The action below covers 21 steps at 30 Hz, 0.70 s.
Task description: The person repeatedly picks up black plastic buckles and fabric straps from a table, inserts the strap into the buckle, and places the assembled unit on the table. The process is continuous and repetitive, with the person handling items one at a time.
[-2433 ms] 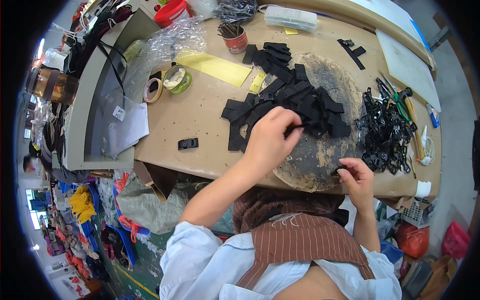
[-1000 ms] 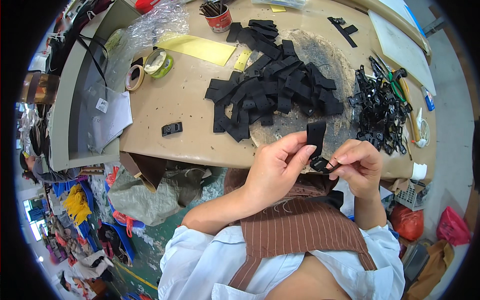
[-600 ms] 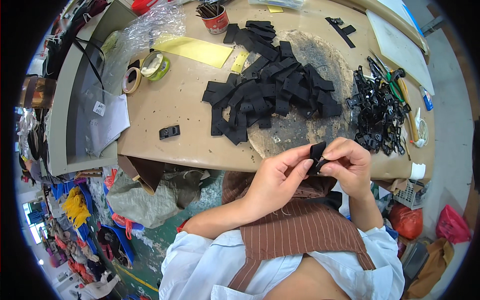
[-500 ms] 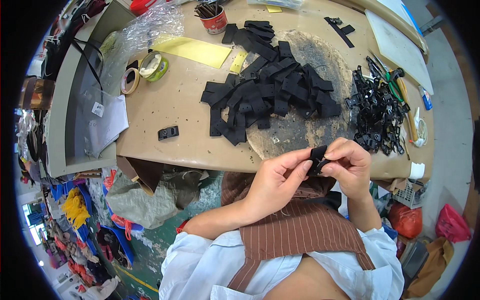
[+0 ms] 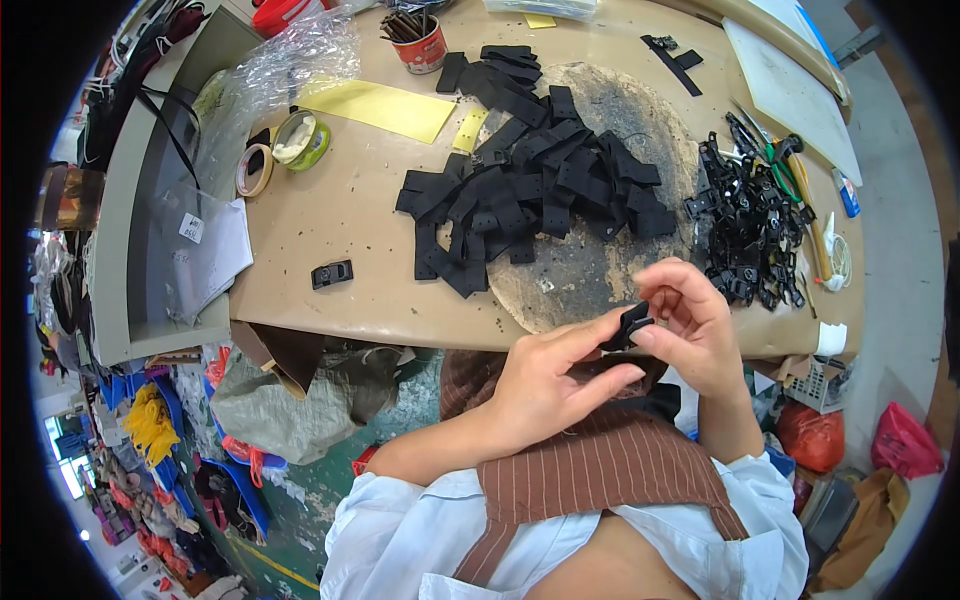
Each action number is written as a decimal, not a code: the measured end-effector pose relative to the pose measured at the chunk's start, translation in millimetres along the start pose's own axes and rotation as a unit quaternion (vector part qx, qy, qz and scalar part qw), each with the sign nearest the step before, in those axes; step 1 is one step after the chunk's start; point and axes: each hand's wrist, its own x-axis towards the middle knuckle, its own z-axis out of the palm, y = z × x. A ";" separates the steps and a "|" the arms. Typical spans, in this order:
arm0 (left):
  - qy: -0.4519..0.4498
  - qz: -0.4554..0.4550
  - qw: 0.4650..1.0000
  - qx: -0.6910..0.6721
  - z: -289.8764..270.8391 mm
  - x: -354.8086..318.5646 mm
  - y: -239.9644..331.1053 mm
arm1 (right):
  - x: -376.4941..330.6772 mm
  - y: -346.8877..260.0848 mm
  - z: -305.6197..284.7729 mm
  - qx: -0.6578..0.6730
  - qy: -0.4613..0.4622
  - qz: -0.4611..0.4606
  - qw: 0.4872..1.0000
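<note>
Two bare hands meet over the near edge of the tan table [image 5: 385, 235], with one folded black strap piece [image 5: 630, 325] between them. Left hand [image 5: 560, 375]: thumb spread away from the piece, which rests by the forefinger; whether the hidden fingers clasp it, I cannot tell. Right hand [image 5: 695, 325]: thumb against the piece, other fingertips lifted clear. Step in hand, in my judgement: shaping the strap's fold by fingertip. The next move appears to call for a renewed pinch, with the fold kept from springing open.

Surroundings: a pile of black straps [image 5: 540, 170] covers much of the round worn board [image 5: 570, 285], limiting bare working surface. To the right, a heap of black buckles [image 5: 745, 230] crowds the green-handled pliers [image 5: 785, 180] and a wooden-handled hammer [image 5: 817, 240]. One lone buckle [image 5: 332, 274] lies well apart at left.
</note>
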 end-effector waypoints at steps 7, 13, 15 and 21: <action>-0.054 -0.013 0.993 0.105 -18.0 17.8 5.8 | 5.8 25.9 -14.9 0.098 -0.036 0.026 0.994; -0.029 -0.173 0.978 -0.112 -33.6 22.4 12.2 | 4.1 24.1 -10.5 0.185 0.016 0.091 0.978; 0.025 -0.128 0.977 -0.167 -32.5 21.7 5.6 | 2.4 23.0 -7.0 0.171 0.043 0.071 0.982; 0.098 -0.067 0.971 -0.208 -21.4 16.4 -7.2 | 0.6 17.6 -1.3 0.056 0.087 -0.001 0.995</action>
